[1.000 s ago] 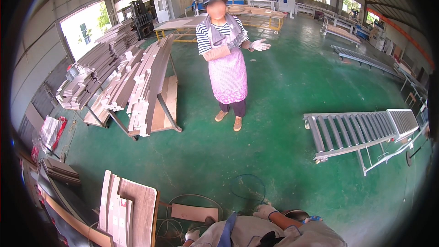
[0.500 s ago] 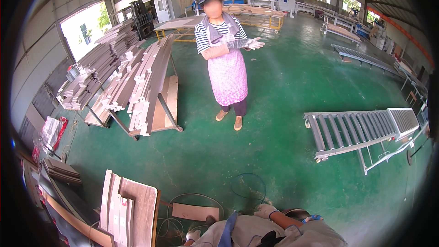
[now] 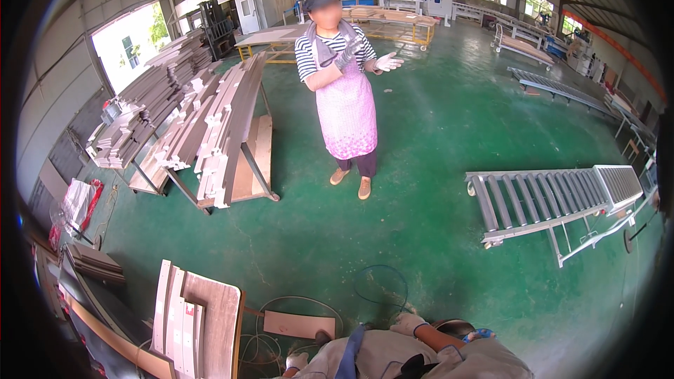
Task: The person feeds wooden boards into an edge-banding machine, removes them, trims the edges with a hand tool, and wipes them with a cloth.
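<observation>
At the lower edge, my right hand [image 3: 407, 323] in a white glove is held in front of my body, beside a thin blue hose [image 3: 381, 267] looped on the floor. How its fingers are bent is too small to make out. My left hand [image 3: 297, 361], also in a pale glove, hangs low beside my grey clothing. Its fingers are mostly hidden. The closest thing to it is a flat brown board [image 3: 300, 324] on the floor, with thin pale tubing [image 3: 261, 340] coiled around there. Nothing that either hand might hold can be seen.
A person [image 3: 344, 105] in a pink apron stands ahead, facing me. Long panel strips [image 3: 232, 112] fill racks at the left; curved white pieces [image 3: 179, 323] lean on a board nearer. A roller conveyor [image 3: 540, 200] stands at the right, yellow-framed tables [image 3: 397, 21] farther back.
The person in the apron has raised one gloved hand toward the chest and drawn the two hands apart, the other held palm up. My own hands have hardly moved.
</observation>
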`<state>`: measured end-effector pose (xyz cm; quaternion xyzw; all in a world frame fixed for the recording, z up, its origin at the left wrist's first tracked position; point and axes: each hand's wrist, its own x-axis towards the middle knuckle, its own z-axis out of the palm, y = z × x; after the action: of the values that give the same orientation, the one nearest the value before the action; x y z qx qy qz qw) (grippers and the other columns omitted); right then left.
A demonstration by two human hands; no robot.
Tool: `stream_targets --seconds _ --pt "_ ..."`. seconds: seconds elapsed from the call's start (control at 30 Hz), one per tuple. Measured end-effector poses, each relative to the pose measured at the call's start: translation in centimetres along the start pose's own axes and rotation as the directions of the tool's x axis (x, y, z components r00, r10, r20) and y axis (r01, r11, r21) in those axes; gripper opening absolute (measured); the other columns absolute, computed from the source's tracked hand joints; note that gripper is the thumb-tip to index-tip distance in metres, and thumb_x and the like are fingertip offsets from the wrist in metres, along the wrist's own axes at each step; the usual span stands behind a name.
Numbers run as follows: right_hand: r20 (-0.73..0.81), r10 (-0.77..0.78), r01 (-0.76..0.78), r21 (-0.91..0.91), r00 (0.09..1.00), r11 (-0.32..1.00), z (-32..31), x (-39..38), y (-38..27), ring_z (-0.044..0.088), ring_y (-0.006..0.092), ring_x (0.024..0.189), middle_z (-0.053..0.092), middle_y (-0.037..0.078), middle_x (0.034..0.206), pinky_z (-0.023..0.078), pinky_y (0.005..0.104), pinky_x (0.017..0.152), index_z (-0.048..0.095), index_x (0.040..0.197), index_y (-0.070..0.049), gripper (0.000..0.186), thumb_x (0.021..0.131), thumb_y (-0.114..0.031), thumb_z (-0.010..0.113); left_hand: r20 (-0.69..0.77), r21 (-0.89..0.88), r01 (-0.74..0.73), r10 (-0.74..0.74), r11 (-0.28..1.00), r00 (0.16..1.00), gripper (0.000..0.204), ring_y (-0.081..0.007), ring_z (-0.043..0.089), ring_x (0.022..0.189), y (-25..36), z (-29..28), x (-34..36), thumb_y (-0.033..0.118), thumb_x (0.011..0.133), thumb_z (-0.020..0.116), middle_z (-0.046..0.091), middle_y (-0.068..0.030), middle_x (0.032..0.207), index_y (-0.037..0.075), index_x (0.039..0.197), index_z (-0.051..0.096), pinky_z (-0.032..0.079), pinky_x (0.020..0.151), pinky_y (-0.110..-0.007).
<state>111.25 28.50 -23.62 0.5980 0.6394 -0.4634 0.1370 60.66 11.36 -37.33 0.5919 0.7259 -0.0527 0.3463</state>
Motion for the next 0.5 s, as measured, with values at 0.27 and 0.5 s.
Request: stream_targets --seconds 0.27,0.5 --pt "-0.039 0.004 -0.004 0.003 0.999 1.0 0.25 0.03 -0.19 0.066 0.0408 0.141 0.07 0.026 0.149 0.05 0.0461 0.12 0.071 0.146 0.001 0.079 0.093 -0.058 0.068 0.047 -0.118 0.114 -0.109 0.987 0.993 0.045 -0.0462 0.07 0.122 0.85 -0.81 -0.08 0.049 0.098 0.058 0.079 -0.0244 0.119 0.011 0.105 0.081 0.054 0.103 -0.052" --pt "-0.05 -0.005 0.004 -0.019 0.999 1.0 0.28 0.09 -0.5 0.066 0.04 0.141 0.07 0.025 0.149 0.05 0.046 0.12 0.072 0.146 0.0 0.078 0.093 -0.058 0.067 0.002 -0.063 0.062 -0.062 0.996 0.998 0.044 -0.0456 0.071 0.119 0.0 -0.18 0.27 0.05 0.098 0.058 0.079 -0.0227 0.118 0.013 0.106 0.081 0.054 0.102 -0.052"
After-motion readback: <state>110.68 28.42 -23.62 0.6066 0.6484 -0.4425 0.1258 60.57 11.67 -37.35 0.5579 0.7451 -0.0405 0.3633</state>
